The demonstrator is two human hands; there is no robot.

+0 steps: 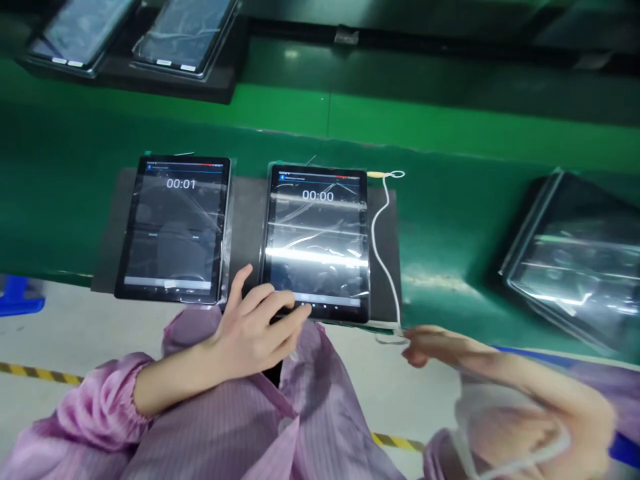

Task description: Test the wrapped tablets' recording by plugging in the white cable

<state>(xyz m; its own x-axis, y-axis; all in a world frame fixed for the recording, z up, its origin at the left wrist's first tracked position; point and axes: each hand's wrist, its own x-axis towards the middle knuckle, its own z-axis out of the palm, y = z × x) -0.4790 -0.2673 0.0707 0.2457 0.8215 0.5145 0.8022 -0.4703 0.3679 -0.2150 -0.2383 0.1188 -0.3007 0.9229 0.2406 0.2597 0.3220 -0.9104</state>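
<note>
Two tablets in clear film lie side by side on a dark mat (245,207). The left tablet (175,233) reads 00:01 and the right tablet (317,227) reads 00:00. Over the lower left edge of the right tablet is my left hand (263,327), fingers apart, a fingertip at the bottom bezel. A white cable (377,247) with a yellow plug (376,175) runs from that tablet's upper right corner down its side. My right hand (425,343) is closed at the cable's lower end by the table edge; its fingertips are blurred.
More film-wrapped tablets (585,260) lie to the right on the green table (440,233). Beyond, two tablets (185,33) rest on a dark block (215,90). A blurred pale shape (515,433) fills the lower right. Yellow-and-black tape (40,373) marks the floor.
</note>
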